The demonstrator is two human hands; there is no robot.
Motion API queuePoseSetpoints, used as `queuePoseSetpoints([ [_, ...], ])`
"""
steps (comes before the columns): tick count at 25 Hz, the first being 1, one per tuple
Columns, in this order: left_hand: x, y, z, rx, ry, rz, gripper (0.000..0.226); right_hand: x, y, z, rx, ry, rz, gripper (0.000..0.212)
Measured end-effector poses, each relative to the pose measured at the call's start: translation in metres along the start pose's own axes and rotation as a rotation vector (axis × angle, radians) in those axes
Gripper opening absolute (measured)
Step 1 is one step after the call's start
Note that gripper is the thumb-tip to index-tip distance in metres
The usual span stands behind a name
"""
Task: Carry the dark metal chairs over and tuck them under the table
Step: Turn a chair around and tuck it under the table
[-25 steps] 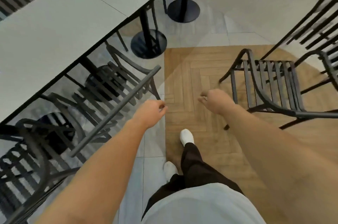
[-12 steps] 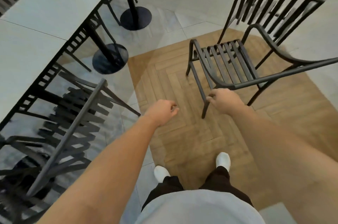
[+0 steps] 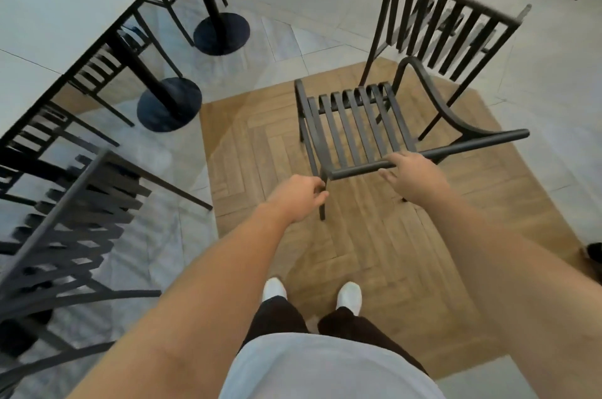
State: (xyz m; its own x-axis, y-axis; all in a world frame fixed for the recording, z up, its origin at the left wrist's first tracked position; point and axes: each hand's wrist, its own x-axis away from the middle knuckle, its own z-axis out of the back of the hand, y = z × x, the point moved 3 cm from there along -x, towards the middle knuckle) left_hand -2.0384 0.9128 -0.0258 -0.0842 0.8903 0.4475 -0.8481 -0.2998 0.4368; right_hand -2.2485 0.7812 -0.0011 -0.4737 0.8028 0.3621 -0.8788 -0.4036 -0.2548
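A dark metal slatted chair (image 3: 355, 125) stands on the wooden floor patch straight ahead, its back towards me. My right hand (image 3: 413, 172) lies over the chair's top rail (image 3: 472, 146) with thumb and fingers closing round it. Beside the rail's left end, my left hand (image 3: 299, 198) hovers with its fingers loosely curled and holds nothing. A second dark metal chair (image 3: 449, 24) stands just behind the first. The long white table (image 3: 58, 14) runs along the upper left.
A dark chair (image 3: 81, 219) sits tucked under the table at the left, with more partly hidden further along. Two round black table bases (image 3: 169, 108) (image 3: 221, 34) stand on the grey tiles. My feet (image 3: 275, 289) are on the wood floor. Thin chair legs show at the top right.
I have turned from the table and stepped up to the free chair. My right hand has come down onto its top rail; my left hand has moved to the rail's left end.
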Motion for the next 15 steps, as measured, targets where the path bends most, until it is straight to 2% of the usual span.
queuePoseSetpoints([
  [10, -0.11, 0.064, 0.001, -0.042, -0.046, -0.113, 0.043, -0.054, 0.087, 0.027, 0.093, -0.133, -0.119, 0.061],
  [15, -0.15, 0.074, 0.008, -0.003, -0.118, -0.124, 0.042, -0.085, 0.106, 0.04, 0.065, -0.216, -0.12, 0.082],
])
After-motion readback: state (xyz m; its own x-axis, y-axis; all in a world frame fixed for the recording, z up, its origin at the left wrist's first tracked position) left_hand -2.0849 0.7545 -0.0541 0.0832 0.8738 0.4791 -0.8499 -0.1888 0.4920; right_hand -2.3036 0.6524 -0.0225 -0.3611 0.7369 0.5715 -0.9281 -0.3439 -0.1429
